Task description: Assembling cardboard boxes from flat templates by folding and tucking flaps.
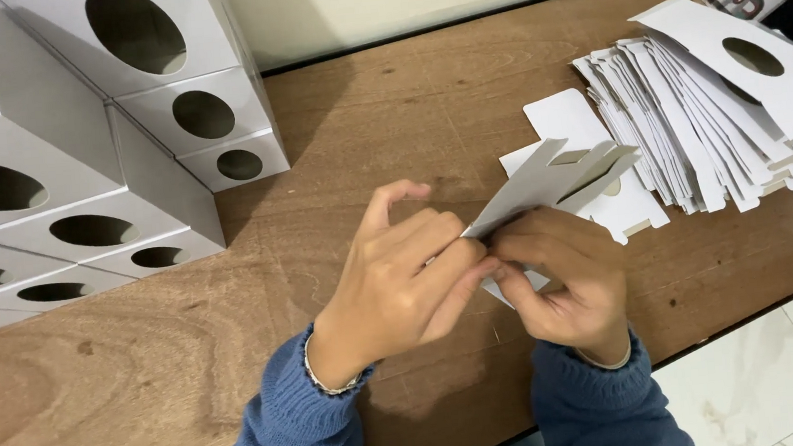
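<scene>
We see a flat white cardboard box blank (546, 181), partly folded, held just above the wooden table (387, 109) near its front edge, with both hands meeting at its lower left end. The left hand (401, 280) pinches that end between thumb and fingers, index finger lifted, while the right hand (568, 275) clenches the card from below, both wrists in blue knitted sleeves (291, 433). Beside it to the right lies a fanned stack of flat blanks (722, 118), and at the far left stand stacked folded boxes (102, 134) with oval holes.
</scene>
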